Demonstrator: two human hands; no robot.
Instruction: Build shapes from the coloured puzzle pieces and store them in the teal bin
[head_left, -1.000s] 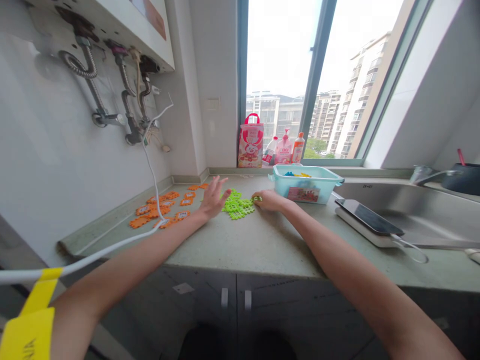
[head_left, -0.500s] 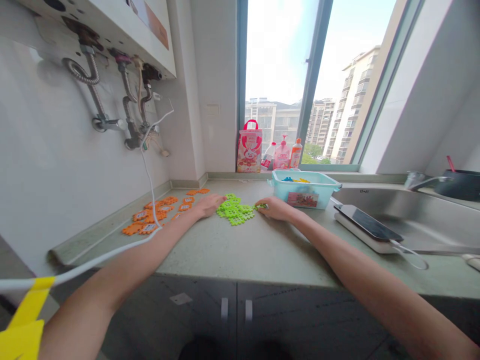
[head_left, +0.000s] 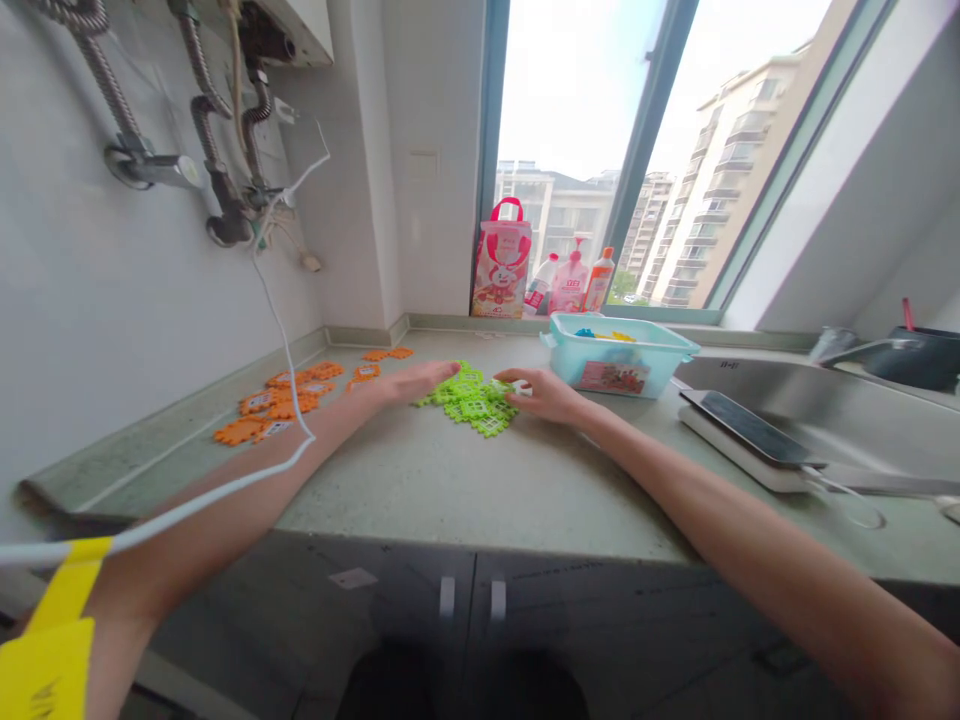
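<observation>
A pile of bright green plastic puzzle pieces (head_left: pixel 472 403) lies on the grey-green counter (head_left: pixel 465 490). My left hand (head_left: pixel 416 381) rests flat on the pile's left side, fingers stretched out. My right hand (head_left: pixel 541 392) is at the pile's right edge, fingers curled toward the green pieces; whether it grips one I cannot make out. Orange pieces (head_left: pixel 281 400) of the same kind are scattered along the wall to the left.
A light blue plastic tub (head_left: pixel 616 364) with coloured pieces stands behind my right hand. A phone on a white block (head_left: pixel 742 437) lies beside the steel sink (head_left: pixel 840 410). A red bag (head_left: pixel 501 263) and bottles (head_left: pixel 571 281) stand at the window. A white cable (head_left: pixel 281 330) hangs from wall pipes.
My left hand has dropped from raised with spread fingers to lying flat on the green pile. My right hand stayed at the pile's right edge. The camera moved closer and tilted lower.
</observation>
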